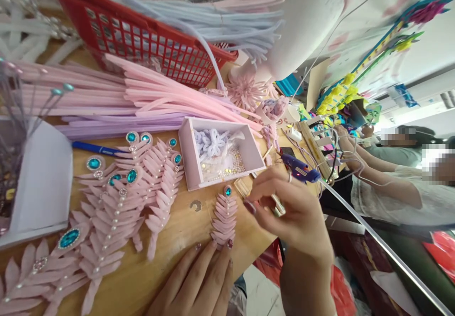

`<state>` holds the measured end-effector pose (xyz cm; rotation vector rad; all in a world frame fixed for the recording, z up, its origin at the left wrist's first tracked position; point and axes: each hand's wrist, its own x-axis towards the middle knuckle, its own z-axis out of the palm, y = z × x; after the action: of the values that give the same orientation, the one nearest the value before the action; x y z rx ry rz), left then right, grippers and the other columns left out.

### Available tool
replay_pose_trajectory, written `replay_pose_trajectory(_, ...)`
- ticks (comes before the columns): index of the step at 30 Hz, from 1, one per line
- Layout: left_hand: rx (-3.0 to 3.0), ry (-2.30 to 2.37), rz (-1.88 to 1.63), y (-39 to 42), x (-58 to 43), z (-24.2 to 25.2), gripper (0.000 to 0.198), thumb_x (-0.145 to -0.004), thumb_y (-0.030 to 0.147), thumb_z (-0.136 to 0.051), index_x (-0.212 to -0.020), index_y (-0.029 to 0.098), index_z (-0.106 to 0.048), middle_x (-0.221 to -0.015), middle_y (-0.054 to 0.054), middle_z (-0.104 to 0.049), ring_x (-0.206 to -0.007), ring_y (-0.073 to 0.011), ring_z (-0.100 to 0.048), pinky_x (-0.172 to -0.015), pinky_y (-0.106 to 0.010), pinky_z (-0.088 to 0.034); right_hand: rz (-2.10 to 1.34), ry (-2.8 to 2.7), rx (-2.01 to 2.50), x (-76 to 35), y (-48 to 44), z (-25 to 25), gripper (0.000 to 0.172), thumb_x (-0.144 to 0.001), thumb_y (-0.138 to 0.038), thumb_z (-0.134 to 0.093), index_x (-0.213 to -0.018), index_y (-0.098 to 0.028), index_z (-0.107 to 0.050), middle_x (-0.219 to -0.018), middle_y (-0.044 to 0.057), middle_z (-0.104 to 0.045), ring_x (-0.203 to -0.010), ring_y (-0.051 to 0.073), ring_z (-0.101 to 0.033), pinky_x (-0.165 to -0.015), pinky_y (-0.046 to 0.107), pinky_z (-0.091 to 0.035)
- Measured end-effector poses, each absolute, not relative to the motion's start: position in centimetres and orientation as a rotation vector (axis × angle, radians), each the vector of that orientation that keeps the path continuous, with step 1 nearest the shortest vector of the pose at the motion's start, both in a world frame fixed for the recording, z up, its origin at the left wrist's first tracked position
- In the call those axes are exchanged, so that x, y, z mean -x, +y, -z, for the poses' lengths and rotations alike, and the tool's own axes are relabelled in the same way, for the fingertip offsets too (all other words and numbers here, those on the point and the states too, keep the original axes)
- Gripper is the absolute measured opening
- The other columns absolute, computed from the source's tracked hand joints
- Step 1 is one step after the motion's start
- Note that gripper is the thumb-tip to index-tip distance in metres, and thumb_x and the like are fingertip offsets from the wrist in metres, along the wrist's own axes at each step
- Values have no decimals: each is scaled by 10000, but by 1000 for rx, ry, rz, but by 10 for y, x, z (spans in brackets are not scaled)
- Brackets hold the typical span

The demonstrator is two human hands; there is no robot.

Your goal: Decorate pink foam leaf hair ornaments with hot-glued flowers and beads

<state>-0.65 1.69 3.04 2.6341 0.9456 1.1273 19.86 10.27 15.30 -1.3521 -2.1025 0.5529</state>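
My left hand (199, 280) rests palm down at the table's near edge. Its fingertips hold the lower end of a small pink leaf ornament (224, 214), which lies flat. Pearl beads line that ornament's middle, and a teal gem (228, 191) tops it. To the right, my right hand (293, 207) is raised with thumb and forefinger pinched; anything between them is too small to make out. A ring is on one of its fingers. Just beyond stands a white box (188, 157) of beads and pale lilac loops. A blue glue gun (300, 168) lies behind my right hand.
Several finished pink leaf sprays (113, 212) cover the left. Pink pipe cleaners (170, 91) lie behind, beside a red basket (142, 34). A blue pen (94, 148) and a white open box (42, 178) are at left. Co-workers' arms (384, 174) reach in at right, near cables.
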Motion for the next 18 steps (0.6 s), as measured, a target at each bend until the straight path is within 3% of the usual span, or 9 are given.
replay_pose_trajectory(3, -2612, 948, -1077, 16, 8, -34, 457, -1111, 191, -300, -1218, 133, -741, -1320, -58, -704, -1266, -224, -578, -1333, -406, -164, -513, -1956, 1396, -197, 67, -118, 120, -899, -101, -715, -893, -220, -702, -838, 0, -681, -654, 102, -600, -524, 202, -470)
replay_pose_trajectory(7, -2606, 967, -1060, 16, 9, -39, 346, -1099, 194, -420, -1239, 142, -732, -1328, -39, -705, -1257, -221, -579, -1330, -391, -177, -365, -1843, 1455, -192, 46, -87, 169, -905, -55, -691, -932, -221, -708, -840, 5, -678, -691, 114, -649, -574, 205, -523)
replay_pose_trajectory(12, -2605, 972, -1051, 15, 8, -42, 383, -1110, 161, -364, -1217, 135, -731, -1337, -46, -692, -1252, -220, -589, -1324, -398, -199, -350, -1915, 1427, -192, 46, -82, 193, -925, -32, -665, -971, -212, -718, -863, 21, -714, -733, 124, -701, -614, 197, -564)
replay_pose_trajectory(18, -2597, 1012, -1025, 15, 6, -44, 295, -1106, 189, -463, -1217, 135, -731, -1333, -29, -692, -1266, -213, -585, -1324, -390, -210, -341, -1958, 1422, -194, 46, -83, 182, -942, -29, -670, -998, -188, -741, -879, 36, -727, -784, 130, -725, -713, 206, -602)
